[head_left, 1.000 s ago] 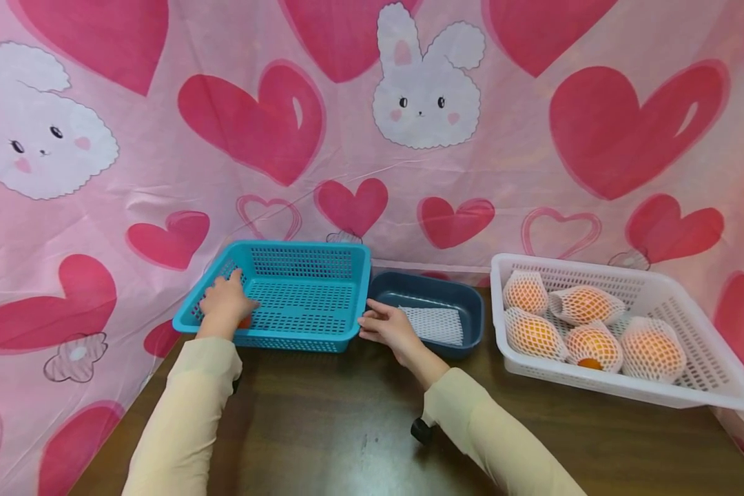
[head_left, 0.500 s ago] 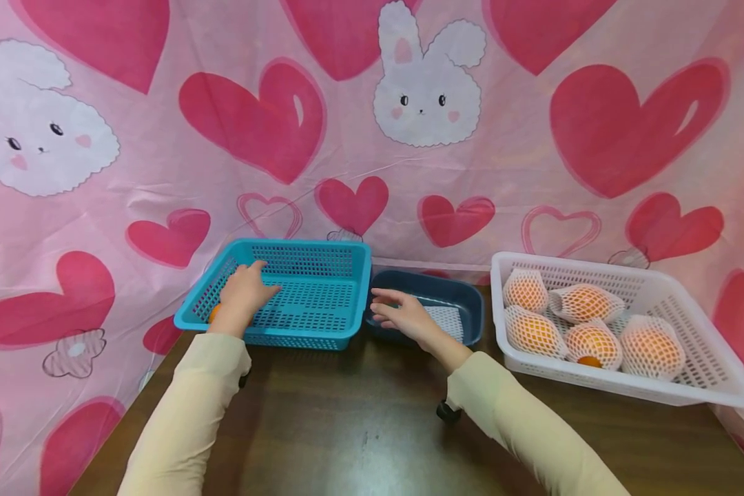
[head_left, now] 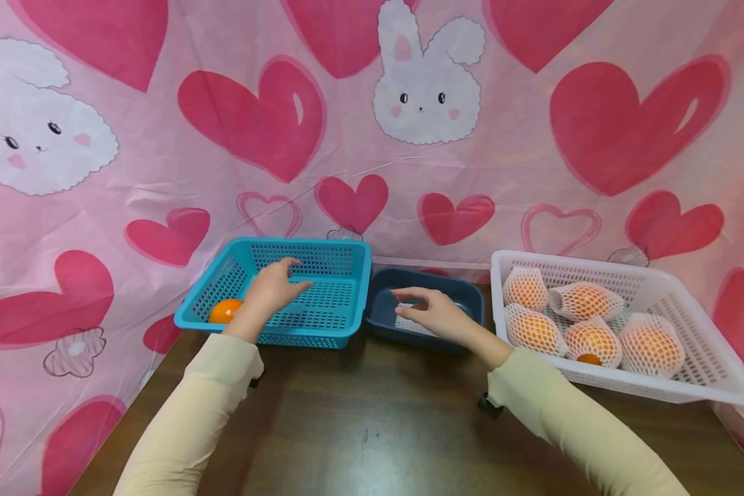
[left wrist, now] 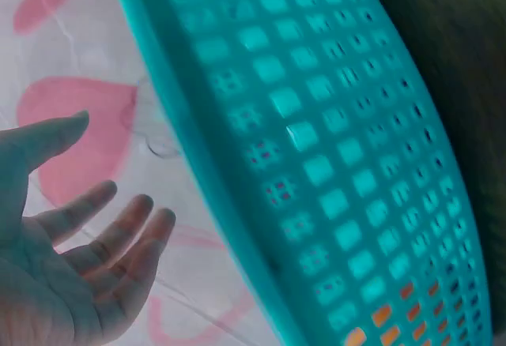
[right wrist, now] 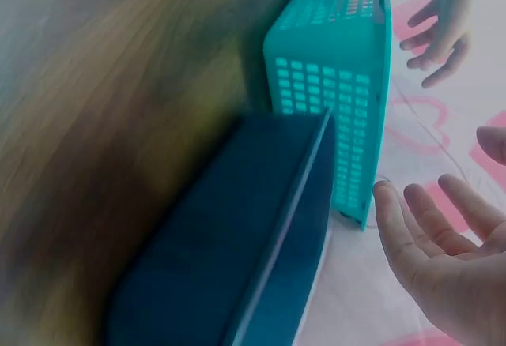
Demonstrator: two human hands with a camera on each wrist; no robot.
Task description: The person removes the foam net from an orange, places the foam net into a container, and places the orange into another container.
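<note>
An unwrapped orange (head_left: 225, 311) lies in the near left corner of the blue perforated basket (head_left: 362, 282). Over that basket hovers my left hand (head_left: 271, 288), holding nothing, its thumb and fingers spread apart. In the left wrist view the left hand (left wrist: 87, 259) is above the basket rim with nothing in it. My right hand (head_left: 439, 313) is above the dark blue tray (head_left: 381, 293), fingers relaxed and apart from the thumb. A white foam net (head_left: 407, 318) lies in that tray, partly hidden behind the right hand.
At the right stands a white perforated basket (head_left: 716, 351) holding several oranges in white foam nets (head_left: 652, 346). All three containers stand along the back of the brown wooden table (head_left: 359, 427). A pink curtain (head_left: 347, 151) with hearts and rabbits hangs behind them.
My left hand has let go of the orange in the blue basket and moved up and right, uncovering it. My right hand has moved right, from the blue basket's rim to above the dark tray.
</note>
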